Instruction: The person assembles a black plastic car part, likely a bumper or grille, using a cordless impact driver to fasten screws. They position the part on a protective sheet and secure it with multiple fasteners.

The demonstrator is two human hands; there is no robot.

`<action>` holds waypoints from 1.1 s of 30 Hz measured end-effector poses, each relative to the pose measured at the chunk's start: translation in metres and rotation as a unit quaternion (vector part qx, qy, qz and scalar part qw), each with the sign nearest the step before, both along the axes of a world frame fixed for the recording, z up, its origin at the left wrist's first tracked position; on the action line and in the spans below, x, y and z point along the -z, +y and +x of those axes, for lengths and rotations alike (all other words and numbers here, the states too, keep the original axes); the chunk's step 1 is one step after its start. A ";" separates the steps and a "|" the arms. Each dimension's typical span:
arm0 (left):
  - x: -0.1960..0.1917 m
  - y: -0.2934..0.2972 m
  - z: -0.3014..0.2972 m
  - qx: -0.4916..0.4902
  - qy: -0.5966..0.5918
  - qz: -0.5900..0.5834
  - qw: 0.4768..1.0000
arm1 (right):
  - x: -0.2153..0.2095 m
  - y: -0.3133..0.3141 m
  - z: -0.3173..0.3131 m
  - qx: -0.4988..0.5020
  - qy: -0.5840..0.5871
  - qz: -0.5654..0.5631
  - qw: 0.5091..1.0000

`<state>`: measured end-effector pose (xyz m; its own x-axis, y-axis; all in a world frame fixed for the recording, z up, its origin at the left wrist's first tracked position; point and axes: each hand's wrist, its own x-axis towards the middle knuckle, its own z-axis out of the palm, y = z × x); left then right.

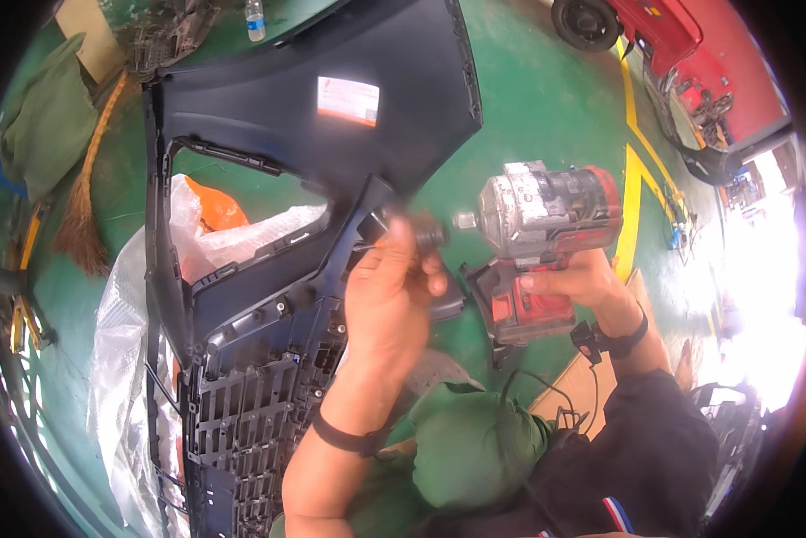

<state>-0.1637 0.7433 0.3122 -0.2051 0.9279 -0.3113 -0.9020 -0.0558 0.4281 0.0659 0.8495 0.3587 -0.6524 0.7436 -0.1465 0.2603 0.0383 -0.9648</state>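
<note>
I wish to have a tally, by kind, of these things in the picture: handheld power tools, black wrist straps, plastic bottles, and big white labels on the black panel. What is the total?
Handheld power tool: 1
Black wrist straps: 2
Plastic bottle: 1
Big white label: 1
Total: 5

Bright overall. Daylight glare well right of the impact wrench (546, 211), blown out to white. Left fingers (396, 251), just left of it, soft with blur. Label (348, 100) up-left of it washed out. Fisheye bends outer edges; rim black.
</note>
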 end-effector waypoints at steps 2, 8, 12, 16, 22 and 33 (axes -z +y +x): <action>-0.003 -0.002 0.001 -0.006 0.003 0.005 1.000 | -0.011 -0.005 -0.002 -0.003 -0.055 0.026 0.998; -0.003 -0.008 0.005 -0.017 -0.014 -0.063 0.998 | -0.041 -0.021 -0.015 -0.020 -0.197 0.105 0.975; -0.005 0.001 0.017 -0.014 -0.069 -0.068 0.995 | -0.053 -0.011 -0.018 -0.149 -0.175 0.333 0.915; -0.013 0.006 0.025 -0.020 -0.116 -0.085 0.989 | -0.070 -0.009 -0.040 -0.174 -0.189 0.288 0.923; 0.003 0.041 0.026 -0.039 -0.188 0.025 0.981 | -0.095 -0.001 -0.073 -0.061 -0.291 0.019 0.954; 0.013 0.057 0.029 -0.042 -0.294 0.031 0.954 | -0.108 0.013 -0.102 -0.088 -0.337 0.066 0.935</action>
